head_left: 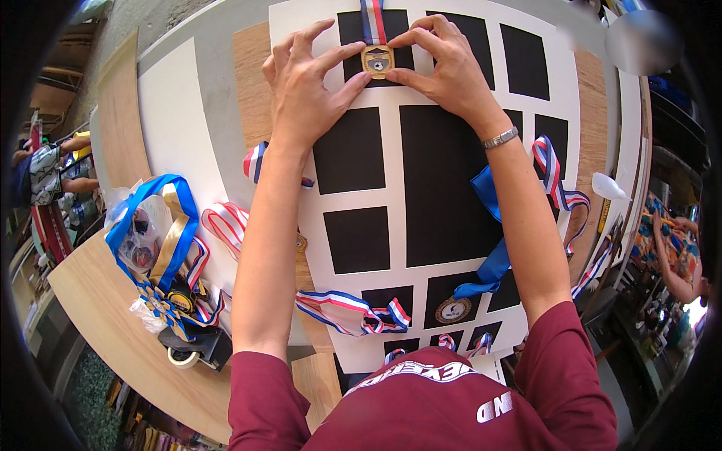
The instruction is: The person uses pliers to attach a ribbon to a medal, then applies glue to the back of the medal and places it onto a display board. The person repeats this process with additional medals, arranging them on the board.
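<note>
A white mat board [392,150] with several black rectangular windows lies on the table in front of me. At its far edge both hands hold a small gold medal [377,61] against a black window. My left hand [304,83] pinches it from the left, my right hand [444,64] from the right. The medal's red, white and blue ribbon [373,21] runs up and away from it. A metal bracelet [500,137] sits on my right wrist.
More medals with ribbons lie about: a blue-ribboned medal [454,308] near me, a striped ribbon [353,312], a pile of medals and bags [162,255] at left with a tape roll [183,357]. A white bottle [608,186] lies at right. Other people are at both sides.
</note>
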### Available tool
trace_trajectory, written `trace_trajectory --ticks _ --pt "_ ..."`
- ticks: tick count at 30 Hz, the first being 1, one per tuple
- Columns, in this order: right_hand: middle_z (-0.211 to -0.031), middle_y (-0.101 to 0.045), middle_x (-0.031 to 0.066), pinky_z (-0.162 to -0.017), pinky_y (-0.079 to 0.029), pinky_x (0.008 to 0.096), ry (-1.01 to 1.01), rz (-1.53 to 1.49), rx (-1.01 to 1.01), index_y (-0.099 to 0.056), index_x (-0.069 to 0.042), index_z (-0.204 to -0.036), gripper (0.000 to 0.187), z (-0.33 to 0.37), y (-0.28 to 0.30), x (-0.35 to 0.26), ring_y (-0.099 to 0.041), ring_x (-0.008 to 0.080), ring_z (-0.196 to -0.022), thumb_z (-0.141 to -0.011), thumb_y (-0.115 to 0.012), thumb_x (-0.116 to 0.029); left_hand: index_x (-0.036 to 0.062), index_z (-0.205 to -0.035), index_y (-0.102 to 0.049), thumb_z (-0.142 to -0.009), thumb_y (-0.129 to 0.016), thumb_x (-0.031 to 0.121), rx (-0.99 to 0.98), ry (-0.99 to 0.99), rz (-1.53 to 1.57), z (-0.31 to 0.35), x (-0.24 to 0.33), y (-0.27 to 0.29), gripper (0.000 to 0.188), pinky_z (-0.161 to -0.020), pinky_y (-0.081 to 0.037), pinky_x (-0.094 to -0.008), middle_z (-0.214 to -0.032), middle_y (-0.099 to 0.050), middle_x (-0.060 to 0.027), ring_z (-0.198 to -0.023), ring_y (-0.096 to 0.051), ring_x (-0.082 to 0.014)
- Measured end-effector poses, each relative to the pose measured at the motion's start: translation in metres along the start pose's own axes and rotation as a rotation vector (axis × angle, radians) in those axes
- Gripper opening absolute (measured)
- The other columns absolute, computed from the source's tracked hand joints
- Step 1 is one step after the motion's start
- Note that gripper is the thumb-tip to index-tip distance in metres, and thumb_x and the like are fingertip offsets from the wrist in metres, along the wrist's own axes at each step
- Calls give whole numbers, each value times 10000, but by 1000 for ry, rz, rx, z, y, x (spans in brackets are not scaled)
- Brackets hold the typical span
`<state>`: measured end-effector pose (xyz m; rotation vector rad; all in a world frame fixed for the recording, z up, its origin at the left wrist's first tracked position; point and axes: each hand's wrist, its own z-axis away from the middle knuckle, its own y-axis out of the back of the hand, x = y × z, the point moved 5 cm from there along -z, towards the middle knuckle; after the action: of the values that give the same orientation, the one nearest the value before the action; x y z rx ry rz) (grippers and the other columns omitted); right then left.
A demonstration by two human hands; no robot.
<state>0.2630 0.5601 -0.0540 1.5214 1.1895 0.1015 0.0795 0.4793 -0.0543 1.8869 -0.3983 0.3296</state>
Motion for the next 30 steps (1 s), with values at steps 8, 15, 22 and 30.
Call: trace_trajectory --ticks 8,15,22,30 --pt "-1065 -626 100 -875 -474 391 -36 -82 30 -717 -101 -1038 306 0 5 1 -599 276 -1022 -820 -807 -297 226 -1128 -753 -801 -800 346 130 29 120 1 -3 20 351 -1061 -314 -423 -1364 -571 -54 -1257 -464 -261" --pt "-897 -626 117 -791 -453 434 -74 -77 231 -658 -59 -813 30 14 41 -12 -588 326 -858 -831 -647 -38 103 -1126 -715 -863 -749 152 232 117 198 -4 -6 56 269 -1051 -404 -401 -1214 -658 -113 -1201 -555 -288" --pt "-921 -560 79 -781 -424 392 -196 -147 160 -624 -83 -852 88 53 59 -42 -557 268 -875 -872 -692 -134 32 -1070 -667 -936 -632 47 179 272 246 12 11 70 140 -856 -462 -337 -1029 -635 -78 -945 -592 -217" --pt "-942 -568 83 -837 -438 393 -213 -144 158 -619 -65 -856 112 82 76 -57 -569 278 -923 -881 -691 -147 22 -1026 -653 -950 -607 46 206 341 305 25 20 86 92 -783 -449 -305 -938 -627 -61 -835 -546 -172"
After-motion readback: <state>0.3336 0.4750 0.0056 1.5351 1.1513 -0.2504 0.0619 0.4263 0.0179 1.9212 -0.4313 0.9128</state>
